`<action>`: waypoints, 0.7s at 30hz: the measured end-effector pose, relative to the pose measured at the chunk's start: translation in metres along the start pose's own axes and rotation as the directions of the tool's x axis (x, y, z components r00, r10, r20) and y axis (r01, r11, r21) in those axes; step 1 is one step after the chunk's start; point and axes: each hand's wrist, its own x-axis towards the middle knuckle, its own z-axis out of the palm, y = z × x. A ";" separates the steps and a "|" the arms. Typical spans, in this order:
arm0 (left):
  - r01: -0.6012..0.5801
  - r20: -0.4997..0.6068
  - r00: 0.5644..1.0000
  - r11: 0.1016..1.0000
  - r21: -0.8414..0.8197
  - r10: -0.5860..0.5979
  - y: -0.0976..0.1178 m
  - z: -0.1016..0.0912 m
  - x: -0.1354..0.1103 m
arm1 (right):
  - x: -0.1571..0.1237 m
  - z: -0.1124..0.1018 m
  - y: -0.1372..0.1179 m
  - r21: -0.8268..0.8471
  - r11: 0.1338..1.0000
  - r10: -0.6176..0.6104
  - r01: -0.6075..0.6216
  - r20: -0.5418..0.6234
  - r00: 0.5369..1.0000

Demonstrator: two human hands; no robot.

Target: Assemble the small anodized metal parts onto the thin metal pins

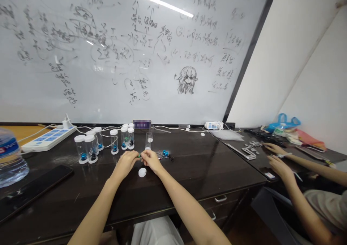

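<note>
My left hand [126, 163] and my right hand [151, 160] meet over the dark desk [189, 172], fingers pinched together on a small green part [140, 156] between them. A white cap [142, 172] lies just below the hands. An uncapped clear vial [149, 141] stands right behind them. Small blue and black parts [165, 153] lie loose to the right of my right hand. Several capped clear vials [89, 148] with blue and dark parts inside stand to the left and behind.
A water bottle [9, 158] and a black phone [35, 187] sit at the left, a white power strip [48, 136] behind. Another person's hands [279, 162] work at the right beside metal hex keys [248, 151]. A whiteboard [135, 50] backs the desk.
</note>
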 end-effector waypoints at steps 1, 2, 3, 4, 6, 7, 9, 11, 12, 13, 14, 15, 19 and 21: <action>-0.004 -0.001 1.000 1.000 -0.003 0.004 0.000 0.000 0.000 | 0.000 0.000 0.000 -0.001 1.000 0.005 -0.005 -0.004 1.000; -0.004 -0.002 1.000 1.000 -0.005 0.004 0.001 0.000 0.000 | 0.001 0.000 0.001 -0.003 1.000 0.011 -0.011 -0.009 1.000; -0.001 -0.003 1.000 1.000 -0.006 0.001 0.001 0.000 0.000 | 0.001 -0.001 0.001 -0.005 1.000 0.018 -0.018 -0.016 1.000; 0.005 -0.005 1.000 1.000 -0.006 -0.005 0.001 0.000 0.000 | 0.002 -0.001 0.002 -0.007 1.000 0.024 -0.024 -0.022 0.999; 0.017 -0.005 1.000 1.000 -0.004 -0.017 0.002 0.000 0.000 | 0.003 -0.001 0.004 -0.011 0.999 0.032 -0.033 -0.028 0.999; 0.020 -0.003 1.000 1.000 -0.002 -0.020 0.002 0.000 0.000 | 0.003 -0.001 0.005 -0.012 0.999 0.034 -0.034 -0.024 0.999; 0.022 0.004 1.000 1.000 0.008 -0.022 0.001 -0.001 0.000 | 0.003 -0.001 0.005 -0.009 0.999 0.032 -0.032 -0.010 0.999; 0.018 0.016 1.000 1.000 0.024 -0.019 0.000 -0.001 0.000 | 0.001 -0.001 0.004 0.001 1.000 0.024 -0.024 0.002 1.000; 0.015 0.023 1.000 0.999 0.033 -0.016 0.000 -0.001 0.000 | 0.001 -0.001 0.003 0.007 1.000 0.018 -0.018 0.006 1.000; 0.012 0.031 0.999 0.999 0.041 -0.013 -0.001 -0.001 -0.001 | 0.000 -0.001 0.002 0.012 1.000 0.011 -0.011 0.007 1.000; 0.011 0.037 0.999 0.999 0.047 -0.012 -0.001 -0.001 -0.001 | 0.000 -0.001 0.000 0.016 1.000 0.005 -0.005 0.007 1.000; 0.012 0.040 0.999 0.999 0.052 -0.014 -0.002 -0.001 -0.002 | -0.001 -0.001 -0.001 0.021 1.000 0.000 0.000 0.006 1.000; 0.024 0.034 0.999 0.999 0.046 -0.025 -0.002 -0.001 -0.002 | -0.002 0.000 -0.003 0.030 1.000 -0.008 0.008 0.004 1.000; 0.017 0.033 0.999 0.999 0.033 -0.018 -0.001 -0.001 -0.001 | -0.001 0.000 -0.003 0.031 1.000 0.001 -0.001 0.001 1.000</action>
